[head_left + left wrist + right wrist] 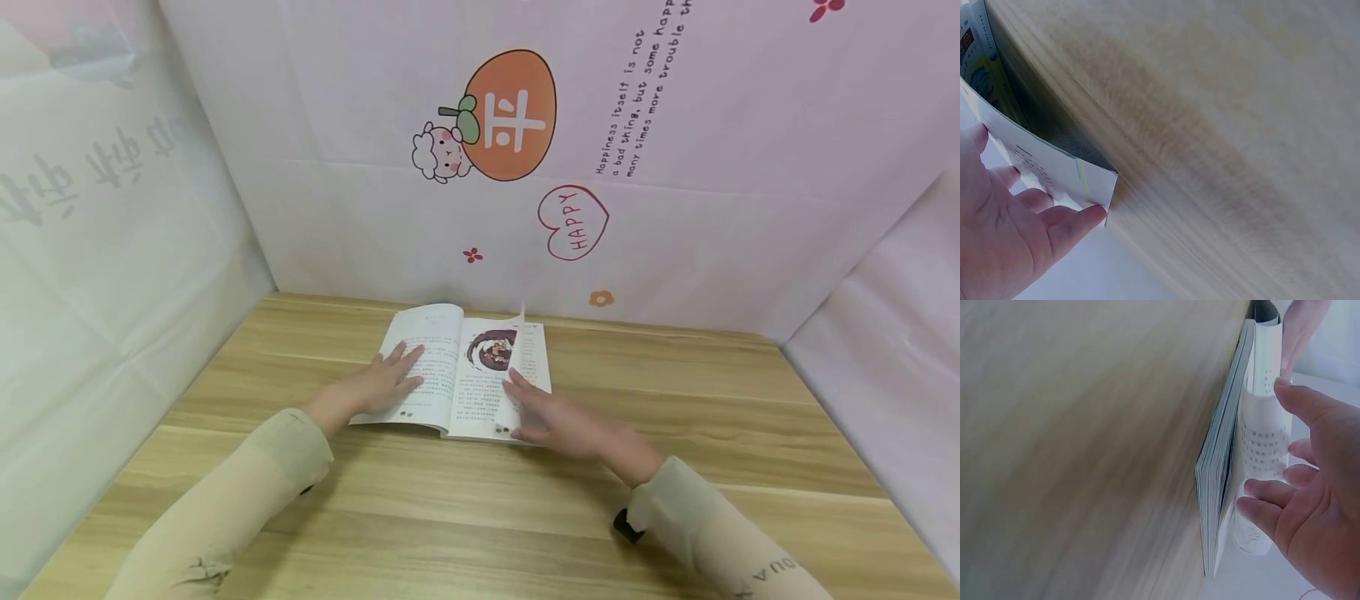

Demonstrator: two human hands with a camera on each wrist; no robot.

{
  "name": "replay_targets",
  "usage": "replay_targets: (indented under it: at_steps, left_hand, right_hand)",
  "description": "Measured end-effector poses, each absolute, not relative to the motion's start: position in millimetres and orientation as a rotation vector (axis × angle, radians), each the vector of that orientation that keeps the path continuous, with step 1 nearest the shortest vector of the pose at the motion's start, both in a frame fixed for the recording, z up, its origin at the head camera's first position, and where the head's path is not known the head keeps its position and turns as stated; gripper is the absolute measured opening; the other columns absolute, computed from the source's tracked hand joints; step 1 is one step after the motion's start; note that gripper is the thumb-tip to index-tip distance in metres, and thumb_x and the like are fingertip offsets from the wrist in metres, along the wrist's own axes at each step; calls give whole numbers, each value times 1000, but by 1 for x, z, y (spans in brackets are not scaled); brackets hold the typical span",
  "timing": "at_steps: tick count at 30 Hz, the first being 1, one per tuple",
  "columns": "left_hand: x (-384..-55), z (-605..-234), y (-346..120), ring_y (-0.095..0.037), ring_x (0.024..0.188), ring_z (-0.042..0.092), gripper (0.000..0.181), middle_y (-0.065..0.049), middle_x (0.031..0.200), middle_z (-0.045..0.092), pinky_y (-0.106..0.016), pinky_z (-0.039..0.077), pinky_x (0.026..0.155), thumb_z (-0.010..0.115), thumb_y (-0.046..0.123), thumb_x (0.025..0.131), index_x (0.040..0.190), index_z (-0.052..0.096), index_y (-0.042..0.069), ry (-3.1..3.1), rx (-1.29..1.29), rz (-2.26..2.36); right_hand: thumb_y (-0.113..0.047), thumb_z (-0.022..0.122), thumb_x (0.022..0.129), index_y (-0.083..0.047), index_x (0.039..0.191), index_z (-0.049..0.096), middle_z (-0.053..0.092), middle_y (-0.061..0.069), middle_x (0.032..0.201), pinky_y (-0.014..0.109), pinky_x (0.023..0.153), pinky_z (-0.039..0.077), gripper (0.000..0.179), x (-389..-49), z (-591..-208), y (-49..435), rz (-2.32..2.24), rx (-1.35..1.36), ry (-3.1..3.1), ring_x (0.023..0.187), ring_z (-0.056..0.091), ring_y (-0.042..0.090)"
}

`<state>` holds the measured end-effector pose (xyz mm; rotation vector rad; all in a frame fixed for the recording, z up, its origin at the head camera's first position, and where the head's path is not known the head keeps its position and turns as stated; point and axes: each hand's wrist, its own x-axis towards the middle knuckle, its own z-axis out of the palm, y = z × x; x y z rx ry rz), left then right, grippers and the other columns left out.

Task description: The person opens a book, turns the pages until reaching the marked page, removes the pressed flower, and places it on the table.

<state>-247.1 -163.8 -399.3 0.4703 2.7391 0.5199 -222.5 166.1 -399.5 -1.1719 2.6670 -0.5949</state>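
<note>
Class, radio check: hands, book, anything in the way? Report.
Left hand on the left page. Right hand at a partly raised right-hand leaf. Book open on the table; nothing else seen over it.

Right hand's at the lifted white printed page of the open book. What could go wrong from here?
1. The right hand shows no clear pinch on the lifted white printed page, so it might slip back.
2. That page already curves; a push could crease it.
3. The open book's left half bows off the light-brown wooden table; if the left hand lifts, it may swing over.
</note>
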Motion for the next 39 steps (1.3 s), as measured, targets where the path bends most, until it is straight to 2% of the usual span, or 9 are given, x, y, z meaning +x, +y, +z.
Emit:
replay_targets:
  at_steps: [6, 15, 22, 32, 39]
  left_hand:
    - [-247, -399, -164, -50, 134, 2, 63, -10, 155, -6, -73, 15, 94, 28, 52, 98, 151, 3, 27, 2736, 461, 531]
    - [-250, -402, -164, -48, 134, 2, 63, -9, 155, -7, -72, 15, 95, 28, 53, 98, 150, 3, 29, 2744, 470, 539]
    - [-250, -402, -165, -48, 135, 2, 64, -9, 155, -6, -69, 15, 97, 30, 52, 98, 151, 5, 26, 2752, 493, 549]
    - [-252, -402, -162, -45, 135, 5, 71, -11, 155, -3, -56, 15, 106, 32, 50, 98, 150, 0, 15, 2846, 566, 511]
    - [-248, -395, -160, -43, 136, 5, 72, -10, 155, -5, -54, 14, 107, 36, 47, 98, 150, 0, 14, 2863, 584, 542]
  right_hand:
    - [-36, 59, 91, -13, 150, 17, 3, 4, 155, 34, 105, 28, 75, -218, -397, 159, -620, -1209, 2644, 137, 17, 17]
    - [-34, 62, 90, -18, 150, 20, 5, 0, 155, 33, 101, 34, 75, -217, -398, 151, -607, -1226, 2701, 135, 22, 14]
    - [-35, 59, 92, -22, 149, 21, 8, -3, 155, 31, 100, 36, 70, -216, -395, 145, -544, -1312, 2702, 134, 25, 12]
    - [-36, 51, 96, -19, 148, 25, 10, -3, 155, 37, 107, 26, 61, -212, -390, 128, -479, -1391, 2645, 139, 14, 16]
    - [-34, 53, 95, -21, 148, 27, 11, -4, 155, 38, 106, 27, 61, -212, -395, 117, -509, -1421, 2627, 138, 17, 20]
